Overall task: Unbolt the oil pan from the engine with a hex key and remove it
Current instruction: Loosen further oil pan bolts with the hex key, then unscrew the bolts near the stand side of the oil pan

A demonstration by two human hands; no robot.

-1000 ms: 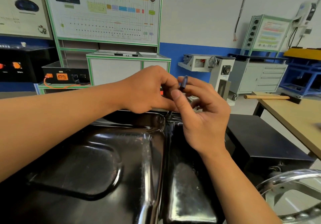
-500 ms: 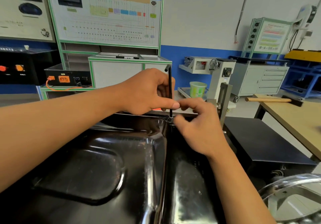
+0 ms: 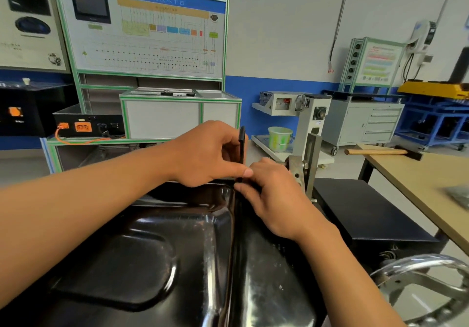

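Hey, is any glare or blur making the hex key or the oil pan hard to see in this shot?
Head view: glare streaks run down the ridge of the black oil pan; the hex key is sharp up top against the lighter background, its lower end lost, dark on dark, between the left hand and right hand; wide-angle distortion tilts the green-framed board.

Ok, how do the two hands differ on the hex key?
The left hand pinches the upright hex key by its shaft; the right hand curls round its lower end at the oil pan rim. The left thumb lies straight; the right hand's fingers are bent. Both hold the same key.
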